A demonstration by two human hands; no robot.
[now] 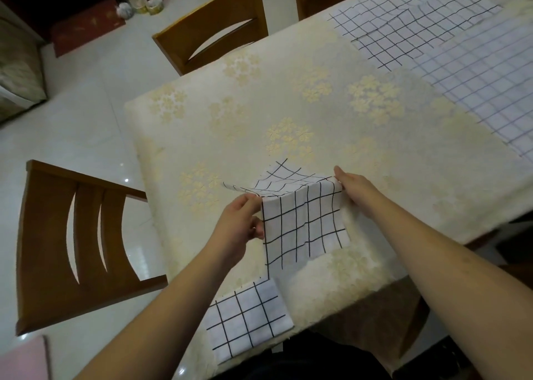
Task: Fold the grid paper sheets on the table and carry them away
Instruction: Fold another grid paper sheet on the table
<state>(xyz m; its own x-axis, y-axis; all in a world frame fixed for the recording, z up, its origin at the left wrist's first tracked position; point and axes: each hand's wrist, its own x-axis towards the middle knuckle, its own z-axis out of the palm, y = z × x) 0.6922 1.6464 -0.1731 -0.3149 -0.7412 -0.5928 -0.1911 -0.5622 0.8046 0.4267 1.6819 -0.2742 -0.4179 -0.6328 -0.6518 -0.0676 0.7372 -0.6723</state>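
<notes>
Progress: one folded sheet [249, 319] is seen lying flat at the near edge of the desk [230, 137], judged finished. A second grid sheet [302, 221] is in mid-fold just beyond it: the near half lies on the desk, the far part is lifted and draped over along a raised crease.

Grips: the left hand [239, 226] is pinched on the left end of that crease, thumb and fingers curled onto the paper. The right hand [353, 188] is held at the right end of the crease, fingertips on the paper edge; it is judged to be grasping it, though the thumb side is hidden.

Remaining: at least two larger grid sheets lie unfolded, well apart at the far right of the desk, a dark-lined sheet [403, 30] partly overlapping a blue-lined sheet [484, 85]. Nothing has been carried away as far as can be seen. Task is judged under halfway.

Containers: none is seen on the desk. Some jars [141, 1] stand on the floor at far left; contents cannot be told
</notes>
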